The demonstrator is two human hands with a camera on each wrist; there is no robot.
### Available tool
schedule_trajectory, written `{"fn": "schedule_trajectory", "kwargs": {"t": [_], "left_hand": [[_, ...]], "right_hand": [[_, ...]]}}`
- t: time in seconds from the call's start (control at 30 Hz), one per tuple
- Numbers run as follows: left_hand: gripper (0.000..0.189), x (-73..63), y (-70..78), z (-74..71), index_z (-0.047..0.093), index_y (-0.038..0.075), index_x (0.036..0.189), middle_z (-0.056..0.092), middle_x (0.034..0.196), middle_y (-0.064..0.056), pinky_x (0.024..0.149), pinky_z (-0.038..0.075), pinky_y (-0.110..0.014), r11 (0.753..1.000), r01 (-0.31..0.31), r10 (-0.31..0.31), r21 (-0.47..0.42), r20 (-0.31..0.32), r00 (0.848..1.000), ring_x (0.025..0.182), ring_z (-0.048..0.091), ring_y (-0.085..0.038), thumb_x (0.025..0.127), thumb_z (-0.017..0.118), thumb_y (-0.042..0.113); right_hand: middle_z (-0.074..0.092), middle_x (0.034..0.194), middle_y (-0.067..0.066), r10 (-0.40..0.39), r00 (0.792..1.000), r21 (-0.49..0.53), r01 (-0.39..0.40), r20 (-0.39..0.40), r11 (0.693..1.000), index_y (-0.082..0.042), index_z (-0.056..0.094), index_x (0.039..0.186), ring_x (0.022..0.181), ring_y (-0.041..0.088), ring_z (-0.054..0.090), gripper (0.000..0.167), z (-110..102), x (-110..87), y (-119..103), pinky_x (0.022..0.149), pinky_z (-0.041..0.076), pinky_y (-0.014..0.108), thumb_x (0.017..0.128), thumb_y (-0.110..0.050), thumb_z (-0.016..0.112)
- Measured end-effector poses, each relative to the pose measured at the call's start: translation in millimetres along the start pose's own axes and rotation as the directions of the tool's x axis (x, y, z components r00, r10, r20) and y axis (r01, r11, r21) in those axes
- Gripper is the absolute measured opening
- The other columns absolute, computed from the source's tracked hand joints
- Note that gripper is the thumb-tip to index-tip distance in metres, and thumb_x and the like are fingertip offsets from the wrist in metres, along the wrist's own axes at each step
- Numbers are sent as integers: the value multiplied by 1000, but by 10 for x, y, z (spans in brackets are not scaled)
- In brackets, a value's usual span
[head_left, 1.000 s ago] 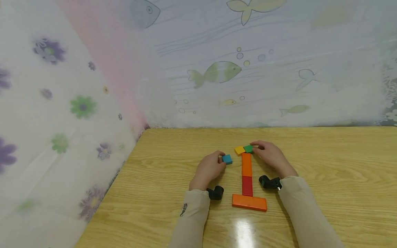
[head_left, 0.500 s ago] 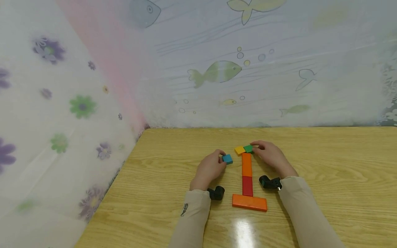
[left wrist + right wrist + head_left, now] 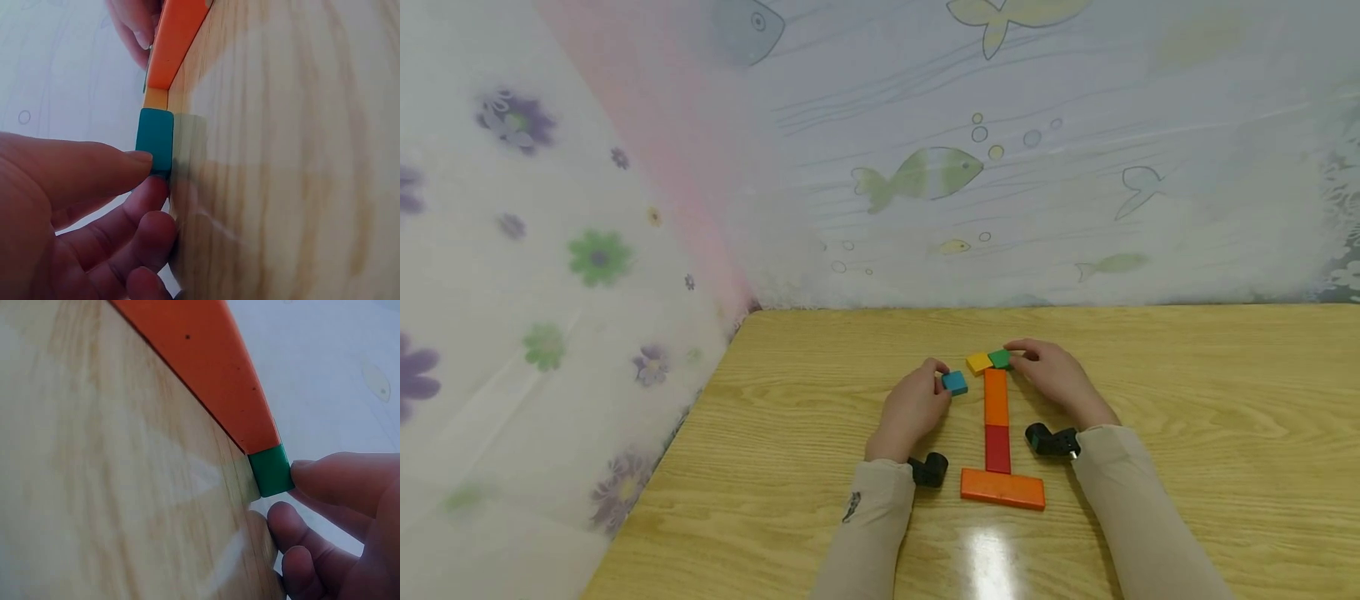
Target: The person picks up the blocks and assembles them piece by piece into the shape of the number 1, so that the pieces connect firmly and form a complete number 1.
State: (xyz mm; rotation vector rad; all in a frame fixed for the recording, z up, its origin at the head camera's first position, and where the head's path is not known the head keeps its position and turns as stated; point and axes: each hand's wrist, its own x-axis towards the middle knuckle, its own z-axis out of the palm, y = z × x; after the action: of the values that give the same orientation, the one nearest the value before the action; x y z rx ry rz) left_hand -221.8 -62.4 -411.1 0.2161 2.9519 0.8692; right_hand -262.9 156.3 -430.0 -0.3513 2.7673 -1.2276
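Note:
A blue block is pinched between the thumb and fingers of my left hand, just left of the block column. In the left wrist view the same blue block stands at the table surface. My right hand holds the right end of a small green block with thumb and forefinger; the right wrist view shows the thumb against the green block. A yellow block touches the green one on its left. Below them runs an orange block, then a red block.
A long orange block lies crosswise at the column's near end. The wooden table meets a fish-patterned wall covering at the back and a flowered one at the left. Black wrist cameras sit inward of each sleeve.
My left hand has shifted slightly right and away from me, bringing the blue block nearer the yellow one. My right hand and the other blocks have stayed about where they were.

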Motion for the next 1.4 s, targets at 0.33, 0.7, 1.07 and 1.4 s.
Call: {"fn": "schedule_trajectory", "kwargs": {"t": [0.33,0.7,1.07,1.4], "left_hand": [[24,10,-15,30,51,17,110,50,74,7,50,36,-23,1000,7,-7,-13,-4,1000,57,45,-12,88,57,22],[23,28,-23,75,52,18,110,50,75,7,51,37,-23,1000,-24,24,2,-12,1000,59,46,-11,88,56,23],[25,-11,39,67,54,17,114,50,94,1,63,41,-24,999,-48,48,22,-8,999,72,47,-12,89,54,21],[33,-16,51,64,53,19,121,49,117,-3,80,45,-32,998,-45,46,46,-15,999,92,53,-15,89,54,25]], "right_hand": [[49,124,19,-8,1000,-13,8,-10,1000,-11,49,127,109,36,46,37,22,3,8,88,35,52,94,-27,45],[48,126,18,3,1000,3,-3,2,1000,-12,49,128,110,36,45,38,27,-3,16,89,35,52,94,-28,44],[48,126,18,4,1000,6,-4,-1,1000,-12,49,128,110,36,46,38,29,-12,18,88,35,52,94,-29,44],[48,126,18,4,1000,8,-4,-2,1000,-12,49,128,110,36,46,37,22,-16,4,88,36,52,94,-29,44]]}}
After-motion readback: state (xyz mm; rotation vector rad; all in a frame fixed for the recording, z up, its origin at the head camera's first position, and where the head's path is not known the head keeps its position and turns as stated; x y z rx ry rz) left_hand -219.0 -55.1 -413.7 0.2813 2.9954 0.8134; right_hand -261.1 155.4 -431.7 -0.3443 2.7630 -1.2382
